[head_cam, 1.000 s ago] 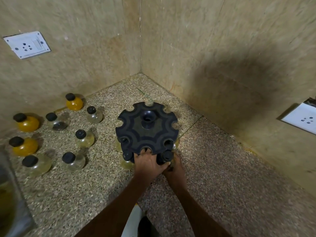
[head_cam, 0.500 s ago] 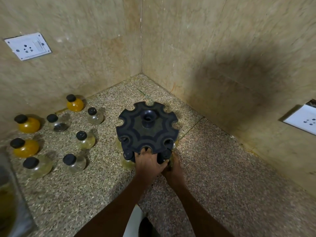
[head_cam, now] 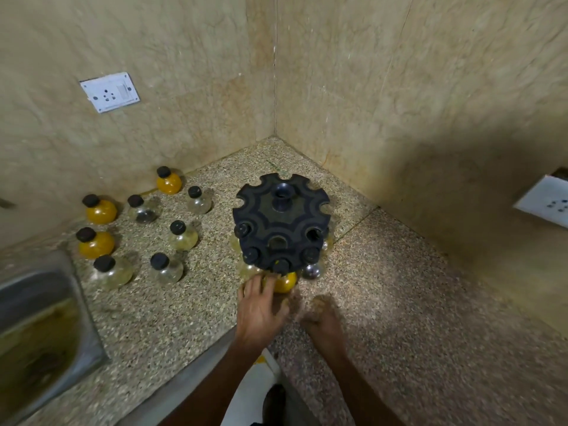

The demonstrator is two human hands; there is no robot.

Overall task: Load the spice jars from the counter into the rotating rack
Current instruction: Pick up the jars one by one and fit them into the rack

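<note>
- Eight loose spice jars [head_cam: 183, 236] stand on the tabletop [head_cam: 399, 302], left of the rack.
- Our left hand [head_cam: 261, 309], fingers [head_cam: 256, 285] straight and spread, touches a yellow jar [head_cam: 284, 282] hanging in the black rack [head_cam: 281, 222].
- Our right hand [head_cam: 322, 318] (blurred): fingers' state we cannot tell.

Home kitchen corner. Speckled granite counter [head_cam: 399, 318] meets beige marble-look wall tiles [head_cam: 184, 72] at inside corner. Steel sink [head_cam: 40, 302] sunk into counter at left edge. White switch-and-socket plate [head_cam: 109, 91] on left wall, second socket plate [head_cam: 545, 200] on right wall. Small round spice jars [head_cam: 101, 210] with black caps stand on counter beside black rotating rack [head_cam: 281, 222].
</note>
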